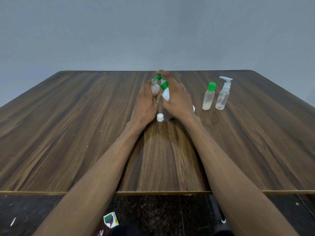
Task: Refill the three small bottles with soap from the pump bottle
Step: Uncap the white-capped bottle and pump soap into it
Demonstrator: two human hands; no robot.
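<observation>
From the head view, my left hand (144, 103) holds a small clear bottle (154, 87), fingers curled round its body, neck up and uncapped. My right hand (177, 97) wraps the white pump bottle (165, 94) low on its body, with one finger reaching over the top onto the green pump head (159, 77). The pump bottle leans to my left, so its long axis runs from the surface up toward the small bottle, and the green spout ends right at that bottle's mouth. Whether the tip sits inside the neck or just above it, I cannot tell; the fingers and the spout overlap there.

This is what the next press depends on: the spout must stay over the open mouth, which lies just left of my right fingertips. I judge the small bottle is still mostly empty.

A white cap (160, 117) lies on the surface (68, 133) between my wrists. To my right, well apart from both hands, stand a green-capped bottle (209, 97) with pale soap low in it and a clear spray bottle (223, 94), close together and upright.
</observation>
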